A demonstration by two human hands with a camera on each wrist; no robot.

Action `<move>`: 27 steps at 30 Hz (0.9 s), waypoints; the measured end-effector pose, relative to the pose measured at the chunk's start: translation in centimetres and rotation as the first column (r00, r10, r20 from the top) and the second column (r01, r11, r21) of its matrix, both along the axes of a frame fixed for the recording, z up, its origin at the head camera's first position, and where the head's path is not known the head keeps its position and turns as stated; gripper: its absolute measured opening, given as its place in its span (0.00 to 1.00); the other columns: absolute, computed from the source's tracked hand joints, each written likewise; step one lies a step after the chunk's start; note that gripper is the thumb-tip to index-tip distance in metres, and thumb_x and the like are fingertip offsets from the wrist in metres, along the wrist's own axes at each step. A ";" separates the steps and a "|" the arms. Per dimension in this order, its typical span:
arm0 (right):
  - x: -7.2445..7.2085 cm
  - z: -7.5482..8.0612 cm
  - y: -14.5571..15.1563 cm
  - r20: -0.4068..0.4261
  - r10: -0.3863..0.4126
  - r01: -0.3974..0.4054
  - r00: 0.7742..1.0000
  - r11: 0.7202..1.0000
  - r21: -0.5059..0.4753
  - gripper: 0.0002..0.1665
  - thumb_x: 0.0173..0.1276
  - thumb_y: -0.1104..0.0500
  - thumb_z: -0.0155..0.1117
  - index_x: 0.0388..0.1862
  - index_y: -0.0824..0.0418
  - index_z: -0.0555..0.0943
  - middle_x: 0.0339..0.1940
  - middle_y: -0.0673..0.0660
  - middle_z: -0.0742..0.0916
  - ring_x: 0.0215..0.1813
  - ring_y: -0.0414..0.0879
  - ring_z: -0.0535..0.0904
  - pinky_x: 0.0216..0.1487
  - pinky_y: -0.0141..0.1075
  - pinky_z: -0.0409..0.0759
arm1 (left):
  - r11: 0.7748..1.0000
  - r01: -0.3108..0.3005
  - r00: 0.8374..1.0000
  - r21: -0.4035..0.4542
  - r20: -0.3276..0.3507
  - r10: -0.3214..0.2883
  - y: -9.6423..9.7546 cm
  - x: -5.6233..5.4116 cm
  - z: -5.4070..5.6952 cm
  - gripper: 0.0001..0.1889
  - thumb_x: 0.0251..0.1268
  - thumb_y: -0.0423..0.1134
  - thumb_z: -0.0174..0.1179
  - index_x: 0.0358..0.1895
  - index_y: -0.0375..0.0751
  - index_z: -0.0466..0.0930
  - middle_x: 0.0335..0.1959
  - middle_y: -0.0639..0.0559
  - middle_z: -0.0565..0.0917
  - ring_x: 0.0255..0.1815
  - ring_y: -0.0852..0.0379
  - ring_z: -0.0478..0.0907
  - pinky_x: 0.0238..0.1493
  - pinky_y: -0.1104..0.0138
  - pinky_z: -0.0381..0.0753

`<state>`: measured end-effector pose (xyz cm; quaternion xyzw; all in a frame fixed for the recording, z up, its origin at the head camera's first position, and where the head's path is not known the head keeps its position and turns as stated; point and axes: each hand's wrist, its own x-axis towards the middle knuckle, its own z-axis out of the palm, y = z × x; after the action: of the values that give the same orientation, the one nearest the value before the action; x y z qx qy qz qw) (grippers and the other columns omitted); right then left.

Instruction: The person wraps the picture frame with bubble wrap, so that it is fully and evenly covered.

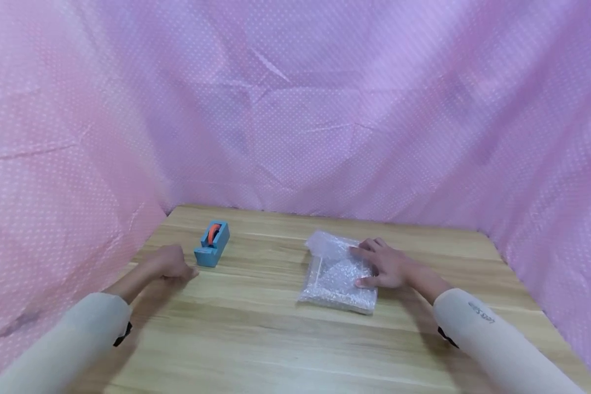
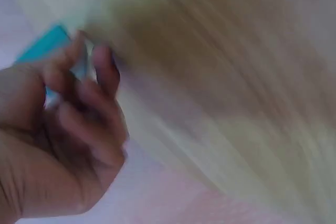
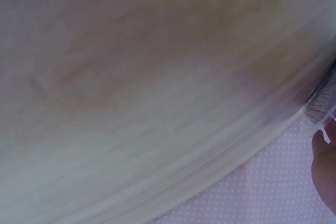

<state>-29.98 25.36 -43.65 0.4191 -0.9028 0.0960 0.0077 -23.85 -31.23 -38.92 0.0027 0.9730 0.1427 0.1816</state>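
On the right half of the wooden table, a flat rectangular package in clear bubble wrap [image 1: 340, 276] lies with its upper flap loose. My right hand [image 1: 386, 265] rests on its right side, fingers and thumb spread. Only part of that hand [image 3: 325, 166] shows in the right wrist view, beside the wrap's edge [image 3: 321, 100]. To the left stands a blue tape dispenser [image 1: 214, 244] with an orange roll core. Just short of its front, my left hand [image 1: 169, 262] is low over the table, fingers loosely curled, with nothing seen in them.
The wooden table [image 1: 256, 339] carries the dispenser and the package. Pink dotted sheeting [image 1: 295, 137] hangs round its back and sides. Long pale sleeves cover both forearms.
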 end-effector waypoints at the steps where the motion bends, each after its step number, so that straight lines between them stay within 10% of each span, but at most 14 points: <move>1: 0.0 0.0 0.0 -0.005 0.003 -0.003 1.000 1.000 -0.001 0.54 0.65 0.26 0.61 0.80 0.55 0.66 0.68 0.61 0.74 0.64 0.55 0.70 0.54 0.58 0.79 | 1.000 -0.005 1.000 0.004 -0.005 0.005 -0.1 0.1 0.2 0.24 0.69 0.55 0.63 0.17 0.45 0.77 0.14 0.57 0.72 0.17 0.62 0.65 0.19 0.71 0.64; 8: -0.2 0.0 0.3 -0.012 -0.020 0.020 1.000 1.000 -0.016 0.54 0.64 0.26 0.63 0.80 0.55 0.66 0.68 0.62 0.74 0.65 0.56 0.70 0.57 0.59 0.78 | 0.951 0.032 0.999 0.308 -0.027 -0.025 1.1 0.8 4.2 0.30 0.80 0.56 0.51 0.22 0.36 0.80 0.16 0.54 0.70 0.16 0.62 0.59 0.17 0.71 0.60; 16: -0.3 -0.1 -0.1 0.008 -0.024 0.024 1.000 1.000 0.014 0.55 0.65 0.24 0.60 0.81 0.54 0.64 0.69 0.61 0.73 0.65 0.55 0.69 0.57 0.57 0.78 | 0.890 0.220 0.975 0.399 -0.102 -0.196 4.5 1.9 6.4 0.23 0.75 0.51 0.61 0.22 0.41 0.73 0.17 0.56 0.68 0.19 0.60 0.61 0.23 0.70 0.64; 27: -0.2 0.1 0.0 0.019 -0.021 0.021 1.000 1.000 0.012 0.55 0.65 0.23 0.59 0.81 0.53 0.64 0.69 0.61 0.73 0.66 0.55 0.68 0.58 0.58 0.77 | 0.688 0.580 0.811 0.436 -0.223 -0.541 10.3 -0.1 7.6 0.06 0.70 0.38 0.67 0.33 0.46 0.81 0.25 0.58 0.75 0.27 0.62 0.70 0.28 0.72 0.69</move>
<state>-30.13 25.38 -43.58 0.4086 -0.9078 0.0945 -0.0024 -23.92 -20.94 -31.29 0.3504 0.8636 0.3189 0.1725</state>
